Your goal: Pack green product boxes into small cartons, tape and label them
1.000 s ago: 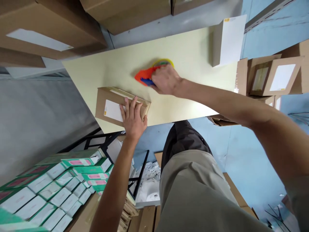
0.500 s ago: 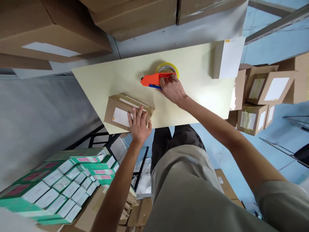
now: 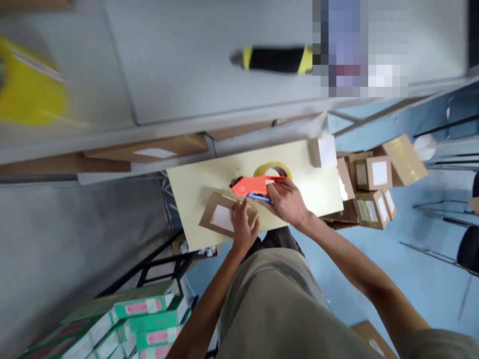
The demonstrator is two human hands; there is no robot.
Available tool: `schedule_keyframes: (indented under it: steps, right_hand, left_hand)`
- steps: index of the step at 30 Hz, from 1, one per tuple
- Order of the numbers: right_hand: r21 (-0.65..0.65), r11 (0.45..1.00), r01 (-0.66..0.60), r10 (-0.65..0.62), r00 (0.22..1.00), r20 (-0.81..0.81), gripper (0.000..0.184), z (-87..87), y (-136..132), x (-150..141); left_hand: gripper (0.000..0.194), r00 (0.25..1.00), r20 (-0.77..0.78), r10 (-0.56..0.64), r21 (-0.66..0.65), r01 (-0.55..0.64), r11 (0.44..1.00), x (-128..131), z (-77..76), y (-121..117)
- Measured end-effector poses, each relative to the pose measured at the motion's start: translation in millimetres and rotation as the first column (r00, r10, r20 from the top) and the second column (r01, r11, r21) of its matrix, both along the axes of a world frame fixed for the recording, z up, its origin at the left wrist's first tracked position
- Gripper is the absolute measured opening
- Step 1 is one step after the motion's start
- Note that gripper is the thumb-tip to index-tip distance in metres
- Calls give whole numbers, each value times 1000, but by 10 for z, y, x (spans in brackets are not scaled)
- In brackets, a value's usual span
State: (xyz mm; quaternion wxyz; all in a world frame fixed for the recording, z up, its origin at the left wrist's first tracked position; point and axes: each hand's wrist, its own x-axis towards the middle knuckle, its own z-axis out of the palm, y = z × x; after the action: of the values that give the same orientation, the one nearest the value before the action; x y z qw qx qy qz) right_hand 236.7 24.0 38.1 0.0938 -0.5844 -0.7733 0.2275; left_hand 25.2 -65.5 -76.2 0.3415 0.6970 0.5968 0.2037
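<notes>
A worker (image 3: 277,304) stands at the table (image 3: 320,194), right hand (image 3: 286,200) grasping an orange dispenser (image 3: 249,186) at the table's middle, left hand (image 3: 243,227) resting spread and unclenched on a carton (image 3: 220,214) toward the table's near left, a white box (image 3: 327,151) standing at the table's far right corner.

Reaches forward with the right hand (image 3: 287,200) curled in a firm grip. Lays the left hand (image 3: 244,227) palm down, with fingers (image 3: 244,208) spread.
</notes>
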Motion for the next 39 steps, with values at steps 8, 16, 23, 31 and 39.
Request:
schedule_keyframes:
  steps: [8,16,23,31,39]
  right_hand:
    - [244,970,6,-32,994,105,45,1411,979,-629]
    - [222,974,-35,-5,984,176,40,1437,2295,-1227]
    - [356,931,80,-133,983,127,57,1357,1804,-1251]
    - [87,794,602,-559,779,-285,62,175,-19,-791]
    - [-574,441,689,-896,375,-239,89,-1121,-1611,-1052]
  left_hand:
    - [72,913,405,42,290,-172,941,-71,1440,1232]
    - [75,879,476,-23,283,-128,951,-432,1759,1912]
    - [69,946,310,92,182,-154,971,-1100,1051,1321]
    - [79,978,-57,200,-229,-208,951,-1889,-194,555]
    - [93,999,-16,42,-420,-45,907,-1763,-446,855]
